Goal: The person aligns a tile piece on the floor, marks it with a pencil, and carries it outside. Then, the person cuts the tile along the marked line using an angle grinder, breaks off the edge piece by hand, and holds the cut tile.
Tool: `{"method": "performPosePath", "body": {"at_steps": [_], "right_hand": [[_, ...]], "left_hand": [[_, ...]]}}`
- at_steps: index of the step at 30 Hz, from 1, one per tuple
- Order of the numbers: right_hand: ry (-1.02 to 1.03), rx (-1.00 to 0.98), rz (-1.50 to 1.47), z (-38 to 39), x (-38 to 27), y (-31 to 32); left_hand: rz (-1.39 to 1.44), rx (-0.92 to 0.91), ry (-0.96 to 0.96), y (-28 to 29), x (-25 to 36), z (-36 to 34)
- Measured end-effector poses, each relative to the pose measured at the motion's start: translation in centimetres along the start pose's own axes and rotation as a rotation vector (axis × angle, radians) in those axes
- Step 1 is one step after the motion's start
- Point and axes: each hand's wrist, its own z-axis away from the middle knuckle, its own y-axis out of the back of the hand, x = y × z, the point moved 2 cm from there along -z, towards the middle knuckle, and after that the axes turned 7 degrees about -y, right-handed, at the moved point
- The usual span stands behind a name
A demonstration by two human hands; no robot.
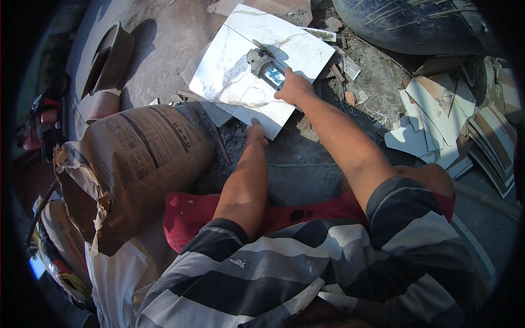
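Observation:
A large white marble-patterned tile [229, 82] lies tilted on the ground in front of me. My right hand [295, 88] is wrapped round the body of an angle grinder [270, 72], which sits over the middle of the tile. Its dark disc [263, 48] points toward the far side, where a thin dark line runs across the tile to its far left edge. At the tile's near edge, my left hand [255, 133] grips it with the thumb on top; the other fingers are mostly hidden.
A torn brown paper sack [142, 147] stands close on my left, with a basin [109, 60] beyond it. Broken tile pieces [432, 120] pile up at the right. A big dark rounded container [415, 24] is at the far right. Rubble [232, 139] lies round the tile.

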Motion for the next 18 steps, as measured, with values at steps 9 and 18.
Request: {"method": "performPosePath", "body": {"at_steps": [9, 18], "right_hand": [[-0.005, 0.009, 0.005, 1.0, 0.9, 0.1], [-0.012, 0.008, -0.007, 1.4, 1.4, 0.0]], "left_hand": [[0.007, -0.042, -0.051, 0.1, -0.4, -0.5], [0.032, -0.067, -0.071, 0.0, -0.4, -0.5]]}}
